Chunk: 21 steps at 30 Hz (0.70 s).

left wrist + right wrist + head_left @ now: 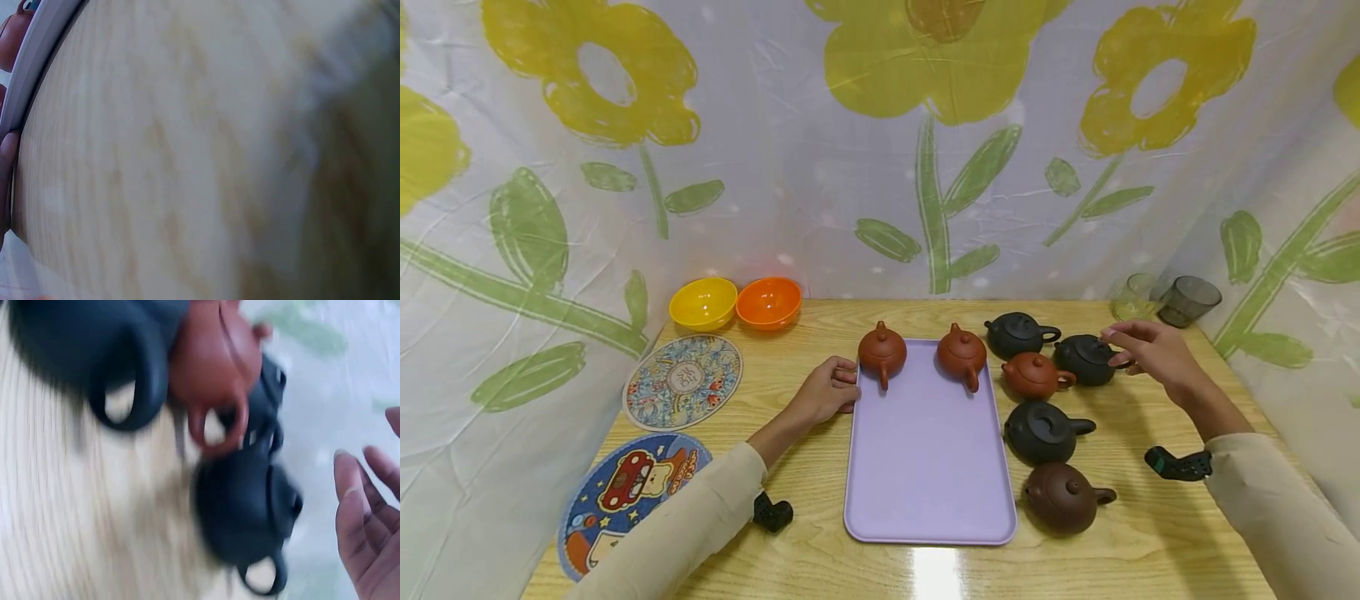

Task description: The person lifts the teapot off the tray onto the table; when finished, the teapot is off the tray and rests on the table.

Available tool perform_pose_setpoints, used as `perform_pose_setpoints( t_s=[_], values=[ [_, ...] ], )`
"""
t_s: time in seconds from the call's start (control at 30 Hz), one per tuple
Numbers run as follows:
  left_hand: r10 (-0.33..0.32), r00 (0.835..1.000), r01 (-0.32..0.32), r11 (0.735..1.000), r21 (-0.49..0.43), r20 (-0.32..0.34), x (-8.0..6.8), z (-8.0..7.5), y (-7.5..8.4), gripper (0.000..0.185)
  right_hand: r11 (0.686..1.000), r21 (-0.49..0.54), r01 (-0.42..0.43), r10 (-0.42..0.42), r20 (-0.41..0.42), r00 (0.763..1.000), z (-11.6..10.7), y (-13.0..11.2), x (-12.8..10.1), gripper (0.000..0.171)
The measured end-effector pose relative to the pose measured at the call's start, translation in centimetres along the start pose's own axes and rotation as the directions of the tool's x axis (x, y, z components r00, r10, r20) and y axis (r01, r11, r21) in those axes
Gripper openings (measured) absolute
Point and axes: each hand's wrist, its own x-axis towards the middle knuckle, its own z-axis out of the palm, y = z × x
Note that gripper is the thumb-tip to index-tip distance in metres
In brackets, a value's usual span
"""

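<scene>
Two reddish-brown clay teapots (882, 352) (962, 354) sit at the far end of our flat lilac plastic tray (928, 450). Our left hand (824, 392) rests loosely curled on the wooden table (1150, 533) against the tray's left edge, holding nothing. Our right hand (1150, 348) hovers with relaxed fingers just over the black clay teapot (1084, 359), gripping nothing.
</scene>
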Motion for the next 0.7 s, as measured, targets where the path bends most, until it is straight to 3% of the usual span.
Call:
perform_pose_setpoints(
  t_s=[0.27,0.7],
  values=[
    [-0.014,1.000,0.014,1.000,0.002,-0.003,0.0,0.0,0.2,0.043,1.000,-0.006,0.010,-0.010,0.077,0.997,3.7,-5.2,0.0,0.052],
    [-0.010,1.000,0.010,1.000,0.012,-0.005,0.0,0.0,0.2,0.044,0.992,0.123,-0.007,-0.013,0.166,0.986,11.5,-11.4,-0.3,0.041]
  ],
)
